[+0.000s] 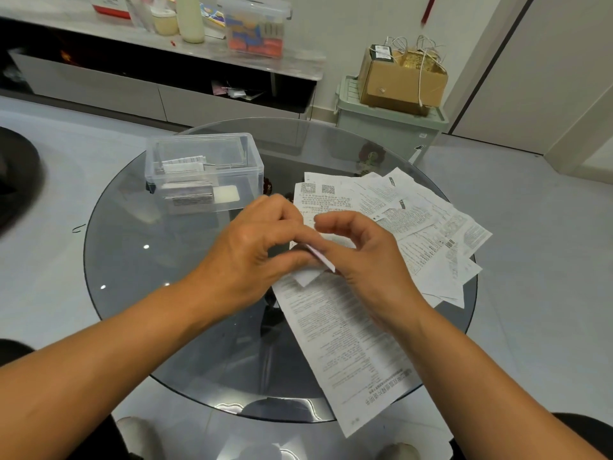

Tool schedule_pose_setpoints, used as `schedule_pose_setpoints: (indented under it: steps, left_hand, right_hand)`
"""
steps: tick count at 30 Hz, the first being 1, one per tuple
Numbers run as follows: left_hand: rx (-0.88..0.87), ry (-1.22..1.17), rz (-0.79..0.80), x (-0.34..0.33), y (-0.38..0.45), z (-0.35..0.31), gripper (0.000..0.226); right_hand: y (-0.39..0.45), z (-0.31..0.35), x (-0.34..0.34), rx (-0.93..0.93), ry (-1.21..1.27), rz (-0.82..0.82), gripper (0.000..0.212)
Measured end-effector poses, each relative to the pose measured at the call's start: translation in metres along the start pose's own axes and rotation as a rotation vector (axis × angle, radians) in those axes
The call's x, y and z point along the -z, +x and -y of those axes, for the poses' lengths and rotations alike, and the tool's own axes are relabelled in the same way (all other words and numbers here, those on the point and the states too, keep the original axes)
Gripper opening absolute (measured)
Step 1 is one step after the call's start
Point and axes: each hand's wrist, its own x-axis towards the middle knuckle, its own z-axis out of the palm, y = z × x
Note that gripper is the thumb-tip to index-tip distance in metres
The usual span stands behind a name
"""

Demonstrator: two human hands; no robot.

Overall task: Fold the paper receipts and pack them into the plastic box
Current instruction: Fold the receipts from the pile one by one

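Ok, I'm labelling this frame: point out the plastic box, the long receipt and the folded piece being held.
plastic box (232, 197): head view, front wall.
long receipt (345, 343): head view, printed middle.
folded piece (306, 277): head view, corner below the fingers.

Both forearms reach forward, left hand (252, 250) and right hand (361, 260) close together, their curled fingers (328, 224) pinching at the middle.

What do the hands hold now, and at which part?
Both the left hand and the right hand pinch the long receipt at its far end, which is partly folded.
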Motion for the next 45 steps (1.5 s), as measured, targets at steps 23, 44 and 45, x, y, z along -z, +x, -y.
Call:
schedule_pose_setpoints:
  steps: [23,44,45]
  left_hand:
    - [0.639,-0.618,0.116,0.002,0.008,-0.003,0.015]
    - [0.308,0.512,0.158,0.041,-0.024,0.053,0.008]
    - [0.234,0.507,0.197,0.035,-0.029,0.049,0.009]
  right_hand:
    - [-0.007,0.013,-0.010,-0.045,0.119,0.014,0.021]
    - [-0.007,0.000,0.017,0.010,-0.760,-0.027,0.010]
    - [-0.008,0.000,0.018,0.000,-0.794,-0.040,0.013]
